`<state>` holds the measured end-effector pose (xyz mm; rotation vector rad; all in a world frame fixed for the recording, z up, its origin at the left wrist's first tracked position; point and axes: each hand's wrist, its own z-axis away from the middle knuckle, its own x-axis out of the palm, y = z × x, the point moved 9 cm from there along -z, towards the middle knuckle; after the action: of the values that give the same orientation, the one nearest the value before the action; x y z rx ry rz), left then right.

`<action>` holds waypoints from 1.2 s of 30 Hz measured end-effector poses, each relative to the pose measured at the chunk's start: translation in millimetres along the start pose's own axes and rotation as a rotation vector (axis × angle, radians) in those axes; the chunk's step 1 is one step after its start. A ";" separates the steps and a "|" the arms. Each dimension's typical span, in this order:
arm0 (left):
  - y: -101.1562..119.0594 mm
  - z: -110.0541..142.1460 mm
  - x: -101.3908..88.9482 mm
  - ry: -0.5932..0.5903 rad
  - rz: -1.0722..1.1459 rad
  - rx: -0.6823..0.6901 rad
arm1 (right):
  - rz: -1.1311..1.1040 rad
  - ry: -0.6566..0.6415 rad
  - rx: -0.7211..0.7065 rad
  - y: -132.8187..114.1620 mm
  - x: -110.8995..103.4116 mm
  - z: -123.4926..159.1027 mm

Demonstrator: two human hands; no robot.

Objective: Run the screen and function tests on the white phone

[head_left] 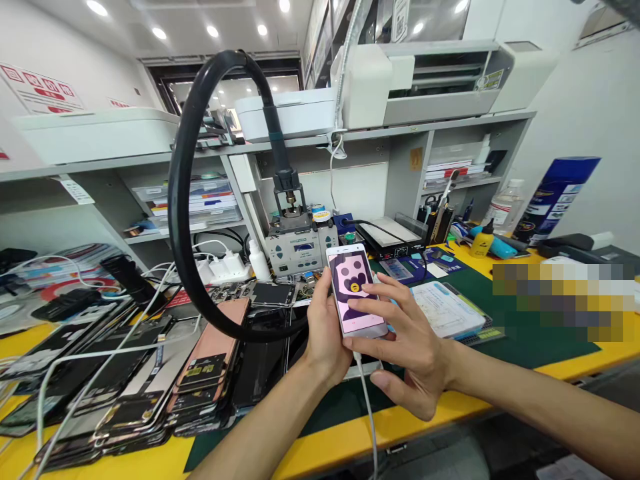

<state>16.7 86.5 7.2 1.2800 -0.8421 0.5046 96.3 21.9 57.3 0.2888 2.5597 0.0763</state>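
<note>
A white smartphone (350, 283) with a lit screen is held up over the green mat, tilted toward me. My left hand (324, 337) is closed around its left side and back. Over the right part of the screen, my right hand (413, 340) has its fingers spread; whether the fingertips press on the glass I cannot tell. The screen shows a pink and dark picture with a yellow spot, partly covered by those fingers. From the phone's lower edge a white cable (367, 393) runs down toward the front of the table.
Stacks of phone screens and parts (200, 373) lie on the left. A thick black hose (180, 200) arches up beside them. Behind the phone stands a grey soldering station (303, 250). At right are a clear parts case (447, 310), a yellow bottle (481, 241) and a blue can (555, 200).
</note>
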 end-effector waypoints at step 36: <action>18.6 -1.6 -3.9 0.011 -0.019 0.070 | 0.087 0.173 0.111 21.8 -32.4 -1.7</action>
<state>0.9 93.0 15.7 1.3474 -0.8081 0.5297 126.1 36.0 78.3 0.4539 2.7278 -0.0094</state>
